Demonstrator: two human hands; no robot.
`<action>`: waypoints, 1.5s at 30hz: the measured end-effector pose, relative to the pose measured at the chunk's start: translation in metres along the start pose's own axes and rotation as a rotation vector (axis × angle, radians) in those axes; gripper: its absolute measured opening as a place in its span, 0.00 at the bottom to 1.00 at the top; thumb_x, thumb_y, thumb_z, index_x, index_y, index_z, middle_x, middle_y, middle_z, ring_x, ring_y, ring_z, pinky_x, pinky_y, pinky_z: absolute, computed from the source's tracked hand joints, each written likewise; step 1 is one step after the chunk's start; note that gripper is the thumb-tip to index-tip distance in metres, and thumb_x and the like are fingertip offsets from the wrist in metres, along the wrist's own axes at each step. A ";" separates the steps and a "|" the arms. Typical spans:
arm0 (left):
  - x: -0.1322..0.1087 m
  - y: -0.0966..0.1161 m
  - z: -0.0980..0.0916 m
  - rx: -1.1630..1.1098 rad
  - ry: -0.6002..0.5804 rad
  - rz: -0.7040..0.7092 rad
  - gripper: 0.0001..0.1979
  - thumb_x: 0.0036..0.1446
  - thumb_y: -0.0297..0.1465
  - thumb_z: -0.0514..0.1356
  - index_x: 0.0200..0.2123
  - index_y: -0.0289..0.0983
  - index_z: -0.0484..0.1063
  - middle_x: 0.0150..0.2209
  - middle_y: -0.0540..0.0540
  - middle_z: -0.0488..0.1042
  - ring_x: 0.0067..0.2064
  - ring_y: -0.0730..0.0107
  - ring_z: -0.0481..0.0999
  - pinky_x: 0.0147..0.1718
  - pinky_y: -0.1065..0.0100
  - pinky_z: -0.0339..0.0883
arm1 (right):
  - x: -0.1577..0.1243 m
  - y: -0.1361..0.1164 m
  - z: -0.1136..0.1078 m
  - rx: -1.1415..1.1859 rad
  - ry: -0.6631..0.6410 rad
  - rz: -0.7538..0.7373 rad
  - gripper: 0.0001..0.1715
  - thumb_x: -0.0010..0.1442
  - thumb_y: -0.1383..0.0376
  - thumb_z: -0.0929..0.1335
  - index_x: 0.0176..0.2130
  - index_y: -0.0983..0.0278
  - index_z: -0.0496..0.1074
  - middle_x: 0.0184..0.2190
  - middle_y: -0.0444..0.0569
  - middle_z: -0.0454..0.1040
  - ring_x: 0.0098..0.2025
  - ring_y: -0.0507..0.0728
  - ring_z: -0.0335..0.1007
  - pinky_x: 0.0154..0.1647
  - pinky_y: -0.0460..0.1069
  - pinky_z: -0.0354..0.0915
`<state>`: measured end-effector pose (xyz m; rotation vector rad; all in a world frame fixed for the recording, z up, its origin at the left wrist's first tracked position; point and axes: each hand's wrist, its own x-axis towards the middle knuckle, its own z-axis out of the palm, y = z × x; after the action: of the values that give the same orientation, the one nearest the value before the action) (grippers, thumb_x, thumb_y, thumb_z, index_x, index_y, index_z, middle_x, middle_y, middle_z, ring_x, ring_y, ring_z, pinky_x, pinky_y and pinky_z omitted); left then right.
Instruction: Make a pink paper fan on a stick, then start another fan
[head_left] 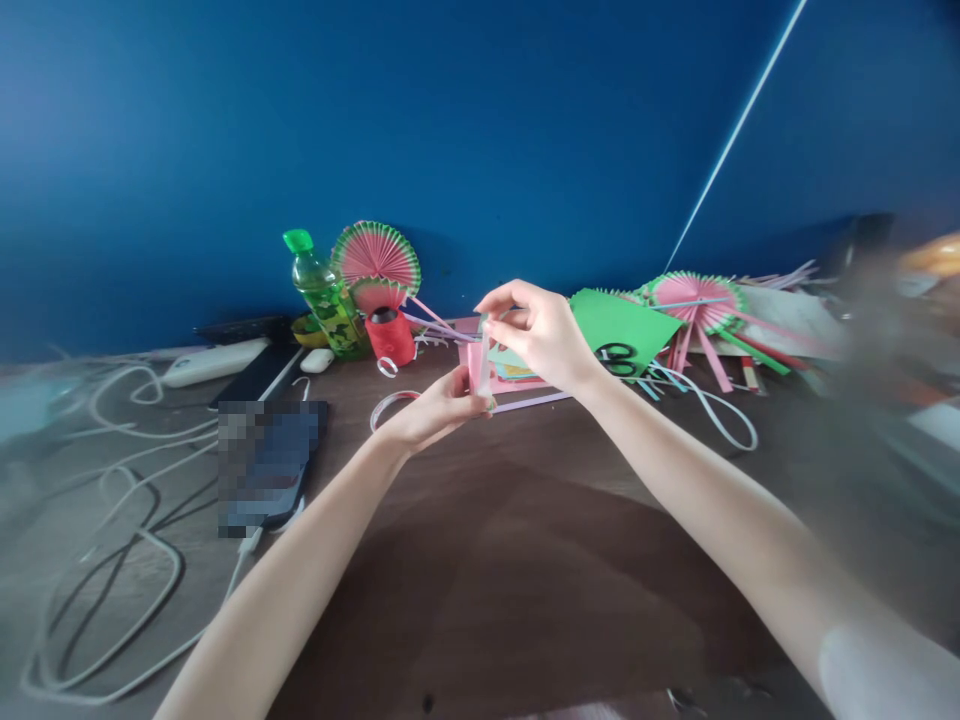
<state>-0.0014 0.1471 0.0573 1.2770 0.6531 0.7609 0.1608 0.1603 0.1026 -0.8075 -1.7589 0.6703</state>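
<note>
My left hand (436,406) pinches the lower end of a narrow folded pink paper strip (478,366), held upright above the dark wooden table (525,560). My right hand (541,332) grips the strip's top end with thumb and fingertips. Both hands meet over the table's middle, just in front of a stack of coloured paper sheets (510,372). A black pair of scissors (616,358) lies on a green paper sheet (619,325) right of my right hand.
A green bottle (324,295), a red cup (390,335) and a pink-green paper fan (376,258) stand by the blue wall. More paper fans (694,300) and strips lie at right. A phone (266,465), white cables (112,560) and a power strip (214,362) lie at left.
</note>
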 end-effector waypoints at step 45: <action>0.001 0.001 -0.006 0.196 -0.115 0.100 0.15 0.50 0.26 0.58 0.44 0.35 0.67 0.37 0.44 0.69 0.39 0.69 0.68 0.40 0.66 0.59 | 0.008 0.022 -0.007 0.349 -0.215 0.357 0.06 0.47 0.70 0.68 0.28 0.65 0.64 0.24 0.44 0.67 0.26 0.51 0.64 0.27 0.48 0.61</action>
<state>-0.0061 0.1517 0.0575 1.5308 0.5844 0.7115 0.1696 0.1807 0.0926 -0.8339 -1.6316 1.3047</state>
